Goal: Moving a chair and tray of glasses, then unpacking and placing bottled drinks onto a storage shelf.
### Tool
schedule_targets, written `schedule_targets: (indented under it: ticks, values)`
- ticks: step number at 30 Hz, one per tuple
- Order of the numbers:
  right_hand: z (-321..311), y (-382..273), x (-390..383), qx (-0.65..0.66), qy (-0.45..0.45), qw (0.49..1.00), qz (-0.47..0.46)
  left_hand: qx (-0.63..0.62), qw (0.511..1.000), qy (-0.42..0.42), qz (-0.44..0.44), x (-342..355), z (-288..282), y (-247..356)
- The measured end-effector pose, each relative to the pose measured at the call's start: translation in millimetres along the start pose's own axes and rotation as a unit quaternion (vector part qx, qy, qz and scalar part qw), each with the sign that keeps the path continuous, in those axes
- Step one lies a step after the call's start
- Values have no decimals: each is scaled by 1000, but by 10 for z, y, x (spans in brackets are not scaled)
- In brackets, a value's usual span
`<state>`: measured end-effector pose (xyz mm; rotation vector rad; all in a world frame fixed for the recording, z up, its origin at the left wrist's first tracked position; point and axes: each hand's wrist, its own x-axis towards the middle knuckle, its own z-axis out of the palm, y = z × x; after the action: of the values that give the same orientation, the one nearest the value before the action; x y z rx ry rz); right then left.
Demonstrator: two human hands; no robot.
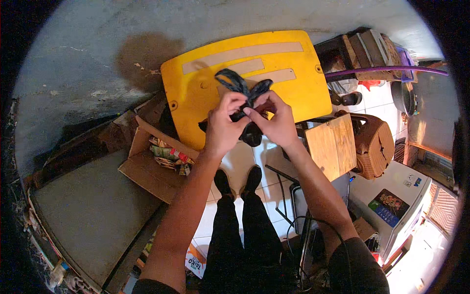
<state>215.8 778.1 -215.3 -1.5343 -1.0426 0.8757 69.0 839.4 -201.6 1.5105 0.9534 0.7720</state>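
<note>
A black plastic bag [251, 133] hangs between my hands over the near edge of a yellow board [186, 112], its two loose ends standing up above my fingers like loops or ears. My left hand [224, 125] has its fingers curled on the neck of the bag at the left. My right hand [275, 120] pinches the same bunched neck from the right, thumb pressed against the plastic. The exact shape of the bunched plastic under my fingertips is partly hidden.
Left are an open cardboard box [142, 171] with packets and a grey panel [88, 215]. Right are a wooden stool [333, 147], a wicker basket [372, 142], a white appliance [406, 196], black cables and stacked items [367, 49]. My feet stand on white tiles.
</note>
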Motion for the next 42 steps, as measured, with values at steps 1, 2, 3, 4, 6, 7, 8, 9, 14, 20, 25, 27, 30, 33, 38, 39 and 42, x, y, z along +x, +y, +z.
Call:
schedule_targets:
  ticks: [1, 2, 3, 4, 6, 7, 8, 9, 14, 20, 25, 27, 30, 33, 38, 39, 42]
  values:
    - [26, 18, -4, -33, -8, 999, 1, 15, 1000, 18, -12, -15, -5, 13]
    - [49, 2, 1, 13, -8, 1000, 14, 40, 999, -3, -28, -16, -45, -30]
    - [59, 41, 8, 14, -9, 1000, 15, 41, 999, -1, -30, -8, -72, -93]
    - [52, 77, 27, 100, -13, 994, 33, -59, 998, -14, -18, 17, -86, -120]
    - [-1, 122, 25, 195, -34, 978, 72, -165, 986, -4, 24, -10, -95, -159]
    - [3, 125, 15, 196, -34, 977, 75, -164, 986, -3, 21, -39, -117, -191]
    - [7, 124, -1, 214, -27, 973, 84, -105, 994, 0, 7, -66, -158, -221]
    - [14, 131, -19, 231, -20, 968, 94, -45, 999, 3, -6, -95, -181, -248]
    - [14, 269, -103, 236, -26, 970, 49, -14, 999, 36, -3, -164, -107, -167]
    - [30, 155, -149, 151, -2, 989, 3, 52, 999, 8, -7, -180, -146, -46]
    - [-121, -91, -81, -52, -66, 996, -35, 85, 995, 23, 35, -129, -145, -12]
    - [-153, -78, -24, -57, -110, 992, -24, 118, 988, 3, 98, -104, -161, -21]
    - [-194, 42, 23, -13, -113, 993, -14, 79, 996, -25, 22, -115, -213, -170]
    - [-124, 147, 5, 53, -79, 995, -12, -34, 999, 11, -23, -162, -152, -153]
    - [10, 6, -121, -2, -90, 993, -73, -19, 998, 0, -62, -143, -240, -121]
    - [44, -42, -135, -37, -84, 987, -130, 12, 996, -16, -90, -130, -262, -111]
    - [131, 43, -173, -44, -61, 991, -110, 103, 991, 31, -79, -57, -318, -76]
